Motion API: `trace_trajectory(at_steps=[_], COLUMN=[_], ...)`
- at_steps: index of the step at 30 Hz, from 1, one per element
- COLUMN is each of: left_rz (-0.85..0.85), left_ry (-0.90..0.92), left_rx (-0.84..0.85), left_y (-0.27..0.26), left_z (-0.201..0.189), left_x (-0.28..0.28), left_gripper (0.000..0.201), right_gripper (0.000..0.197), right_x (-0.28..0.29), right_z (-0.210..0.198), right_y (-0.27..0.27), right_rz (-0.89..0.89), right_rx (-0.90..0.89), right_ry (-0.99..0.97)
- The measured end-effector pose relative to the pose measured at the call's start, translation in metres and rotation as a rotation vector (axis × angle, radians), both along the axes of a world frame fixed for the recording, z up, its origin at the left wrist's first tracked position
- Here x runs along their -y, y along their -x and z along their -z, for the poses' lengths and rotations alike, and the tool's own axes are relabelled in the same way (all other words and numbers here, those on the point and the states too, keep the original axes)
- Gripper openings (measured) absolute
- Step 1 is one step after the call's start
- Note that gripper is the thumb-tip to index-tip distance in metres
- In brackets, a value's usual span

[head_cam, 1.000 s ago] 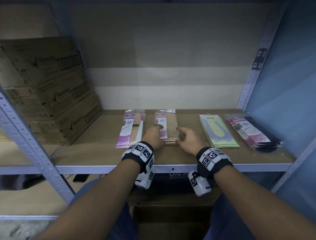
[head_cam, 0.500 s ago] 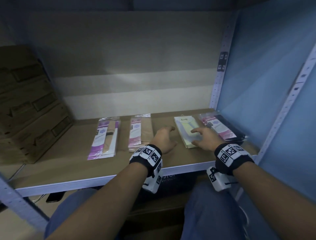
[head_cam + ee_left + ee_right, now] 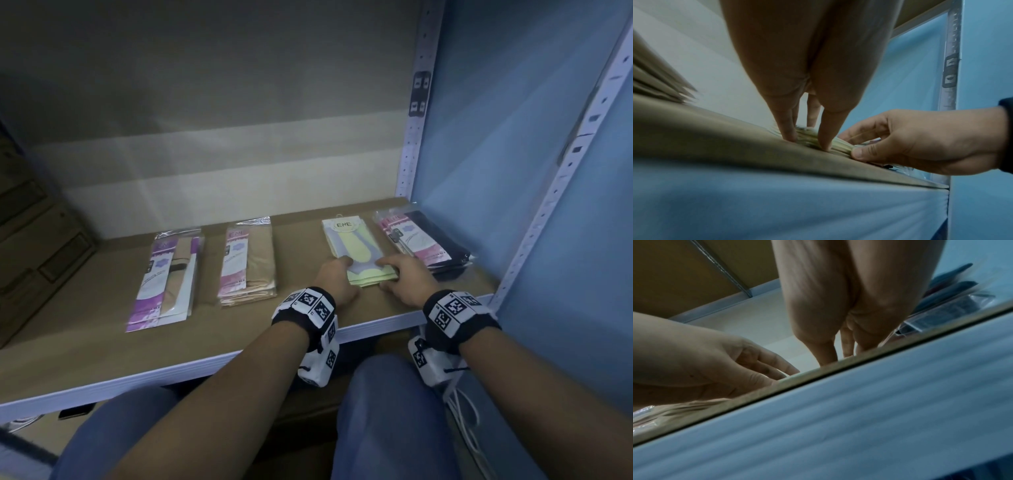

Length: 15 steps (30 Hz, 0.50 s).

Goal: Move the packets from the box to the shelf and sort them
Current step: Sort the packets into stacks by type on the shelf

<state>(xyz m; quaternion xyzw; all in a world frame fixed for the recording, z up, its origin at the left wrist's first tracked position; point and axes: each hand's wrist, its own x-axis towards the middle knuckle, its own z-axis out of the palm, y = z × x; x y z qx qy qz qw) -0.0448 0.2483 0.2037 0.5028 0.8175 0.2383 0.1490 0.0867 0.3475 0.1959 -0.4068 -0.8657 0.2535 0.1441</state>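
Note:
Four stacks of packets lie in a row on the brown shelf (image 3: 301, 250): purple-and-white (image 3: 168, 277), beige (image 3: 248, 263), yellow-green (image 3: 352, 246) and dark navy (image 3: 428, 240). Both hands are at the near end of the yellow-green stack (image 3: 840, 145). My left hand (image 3: 342, 270) stands at its left corner, and its straight fingers (image 3: 826, 141) press down against the stack's edge. My right hand (image 3: 390, 270) pinches the right near corner, thumb (image 3: 859, 152) on the end and curled fingers on top. In the right wrist view the shelf lip hides my right hand's (image 3: 838, 356) fingertips.
Cardboard boxes (image 3: 37, 246) are stacked at the shelf's left end. Perforated metal posts (image 3: 411, 144) and a blue wall (image 3: 513, 171) close the right side, close to the navy stack. The shelf's white front edge (image 3: 205, 363) runs over my knees.
Both hands left the beige stack and moved right to the yellow-green one. My head turned right with them, so the cardboard boxes slid to the frame's left edge.

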Motion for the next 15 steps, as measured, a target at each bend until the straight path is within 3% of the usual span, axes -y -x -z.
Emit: trace_trajectory(at_steps=[15], left_rz=[-0.037], left_ry=[-0.073], left_rx=[0.017], left_y=[0.0037], left_z=[0.0070], left_x=[-0.0053], left_gripper=[0.054], right_gripper=[0.050], right_x=[-0.0020], right_z=[0.0046], right_y=[0.0067], right_rz=[0.008], right_rx=[-0.045], right_ry=[0.026])
